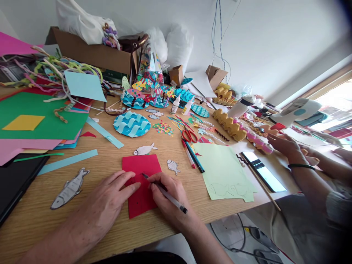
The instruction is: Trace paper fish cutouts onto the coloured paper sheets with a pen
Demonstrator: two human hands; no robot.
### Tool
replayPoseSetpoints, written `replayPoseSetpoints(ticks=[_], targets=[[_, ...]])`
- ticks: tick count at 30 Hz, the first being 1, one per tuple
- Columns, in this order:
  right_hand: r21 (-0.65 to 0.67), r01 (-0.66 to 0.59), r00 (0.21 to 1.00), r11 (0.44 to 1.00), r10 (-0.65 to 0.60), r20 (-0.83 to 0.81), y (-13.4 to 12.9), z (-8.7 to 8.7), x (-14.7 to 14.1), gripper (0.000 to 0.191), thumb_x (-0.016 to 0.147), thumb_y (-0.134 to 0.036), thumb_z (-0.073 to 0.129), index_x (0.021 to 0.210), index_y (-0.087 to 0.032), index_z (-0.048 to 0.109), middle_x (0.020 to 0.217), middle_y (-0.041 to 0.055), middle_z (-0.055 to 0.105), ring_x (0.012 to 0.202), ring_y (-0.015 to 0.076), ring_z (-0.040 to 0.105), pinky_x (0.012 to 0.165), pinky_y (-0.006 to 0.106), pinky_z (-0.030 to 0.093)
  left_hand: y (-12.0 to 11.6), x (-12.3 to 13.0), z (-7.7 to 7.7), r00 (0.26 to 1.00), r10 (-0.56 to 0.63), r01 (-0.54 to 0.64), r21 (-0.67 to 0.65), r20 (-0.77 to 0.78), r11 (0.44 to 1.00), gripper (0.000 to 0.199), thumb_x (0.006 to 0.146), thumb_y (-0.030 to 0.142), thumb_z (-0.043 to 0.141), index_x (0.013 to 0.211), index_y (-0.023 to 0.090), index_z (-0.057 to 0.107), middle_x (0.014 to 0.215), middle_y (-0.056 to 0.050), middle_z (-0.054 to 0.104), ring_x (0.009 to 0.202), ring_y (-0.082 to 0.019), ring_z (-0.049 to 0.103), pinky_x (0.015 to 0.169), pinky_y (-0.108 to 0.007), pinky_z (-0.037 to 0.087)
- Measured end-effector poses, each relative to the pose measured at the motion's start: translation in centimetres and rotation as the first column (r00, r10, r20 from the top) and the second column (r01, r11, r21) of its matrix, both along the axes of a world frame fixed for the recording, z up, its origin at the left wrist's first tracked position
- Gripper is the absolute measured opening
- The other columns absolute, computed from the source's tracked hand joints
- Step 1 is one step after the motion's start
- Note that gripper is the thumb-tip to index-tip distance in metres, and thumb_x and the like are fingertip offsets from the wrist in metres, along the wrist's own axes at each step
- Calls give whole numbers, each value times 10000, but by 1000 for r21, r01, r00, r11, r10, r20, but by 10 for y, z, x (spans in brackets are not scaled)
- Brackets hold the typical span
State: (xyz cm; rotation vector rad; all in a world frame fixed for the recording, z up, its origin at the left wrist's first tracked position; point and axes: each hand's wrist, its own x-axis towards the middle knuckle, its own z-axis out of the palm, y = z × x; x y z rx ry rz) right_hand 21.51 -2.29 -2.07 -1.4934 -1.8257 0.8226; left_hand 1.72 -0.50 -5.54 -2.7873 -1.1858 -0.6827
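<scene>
My right hand (170, 200) pinches a clear-barrelled pen (172, 199), its tip touching a red sheet of paper (141, 211) on the wooden table. Faint dark marks show on the red paper. My left hand (110, 198) lies flat with fingers stretched over the sheet's left edge. Just beyond the sheet is a paper fish cutout (145, 149), and another small fish cutout (173, 166) sits to its right. A larger grey-shaded fish cutout (70, 189) lies left of my left hand.
A pale green sheet (224, 165) with pencilled fish, markers (194, 156), red scissors (189, 136) and a phone (263, 171) lie to the right. Coloured papers (55, 106) are stacked left. A blue wavy paper disc (132, 124) and glue bottles (175, 105) stand behind. Another person's hand (286, 146) is at right.
</scene>
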Motion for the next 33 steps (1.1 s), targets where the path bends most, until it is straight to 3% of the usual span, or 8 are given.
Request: replayPoseSetpoints(ticks=[4, 10, 17, 33], targets=[[44, -20, 1000, 999, 20, 0, -1, -2, 1, 186, 787, -130, 489, 877, -201, 635, 762, -1, 669, 685, 125, 600, 690, 223, 453, 0, 0, -1, 1000, -15, 16, 20, -9, 1000, 529, 777, -15, 309, 1092, 254, 638, 1118, -55, 607, 1038, -221, 528, 856, -378, 510], [5, 15, 1000, 1000, -15, -16, 0, 1, 0, 202, 764, -102, 486, 845, -208, 637, 739, -12, 665, 661, 118, 594, 655, 207, 453, -1, 0, -2, 1000, 1, -1, -18, 8, 1000, 535, 772, -11, 328, 1122, 266, 622, 1140, -48, 597, 1062, -214, 515, 886, -371, 490], [35, -25, 998, 999, 26, -48, -1, 2, 2, 132, 806, -170, 518, 879, -201, 623, 737, -14, 657, 644, 109, 579, 628, 192, 436, 0, 0, -1, 1000, -21, 21, 42, -2, 999, 518, 766, -16, 337, 1104, 253, 623, 1117, -62, 598, 1027, -228, 530, 851, -381, 508], [61, -17, 1000, 998, 18, -17, 0, 1, 0, 180, 784, -112, 498, 859, -193, 640, 771, -1, 673, 685, 117, 601, 692, 206, 450, 0, -1, -2, 1000, -10, 10, 18, -19, 1000, 541, 745, -25, 339, 1110, 261, 617, 1140, -50, 590, 1051, -223, 524, 861, -387, 510]])
